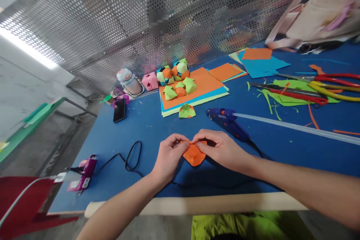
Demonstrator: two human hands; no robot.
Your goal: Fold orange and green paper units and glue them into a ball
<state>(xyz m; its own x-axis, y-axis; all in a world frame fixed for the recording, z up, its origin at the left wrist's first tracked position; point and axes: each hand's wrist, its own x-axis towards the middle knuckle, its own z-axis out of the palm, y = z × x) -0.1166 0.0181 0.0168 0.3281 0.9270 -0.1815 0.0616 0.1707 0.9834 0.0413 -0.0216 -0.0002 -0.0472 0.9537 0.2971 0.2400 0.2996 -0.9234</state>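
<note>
Seems to be creasing a small orange folded-paper piece (195, 156) above the blue counter (153, 125), at six o'clock from the green-and-orange paper dome (186, 111), with left fingers (177, 137) and right fingers (204, 134) clamped on the piece's far edge, likely needing even pressure next.

The left forearm (131, 202), bare, slants upward from the lower edge of the view; the right forearm (298, 180), likewise bare, reaches inward from the right edge. The left hand (168, 153) and right hand (225, 150) face each other closely, each with thumb and curled fingers pinched together.
</note>
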